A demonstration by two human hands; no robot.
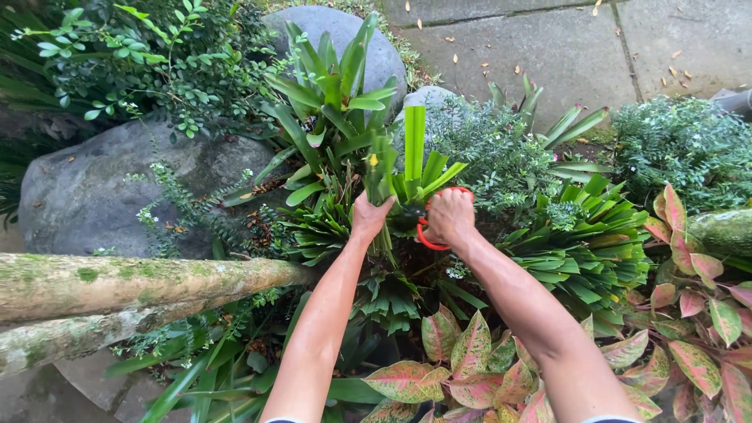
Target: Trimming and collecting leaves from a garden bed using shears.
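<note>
My left hand point(370, 217) grips a bunch of green leaves point(395, 176) while my right hand point(449, 216) is closed around red-handled scissors point(427, 233) beside them.

Looks like a garden bed outdoors: big grey boulders point(117, 188), mossy trunks point(133, 286), pink-speckled leaves point(470, 352), strappy green plants point(337, 94), and a paved path point(564, 47) littered with fallen leaves.

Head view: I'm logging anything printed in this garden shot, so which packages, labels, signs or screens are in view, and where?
None in view: only plants, rocks, paving, and the hands at a green strap-leaved plant, the right hand on orange-handled scissors.
</note>
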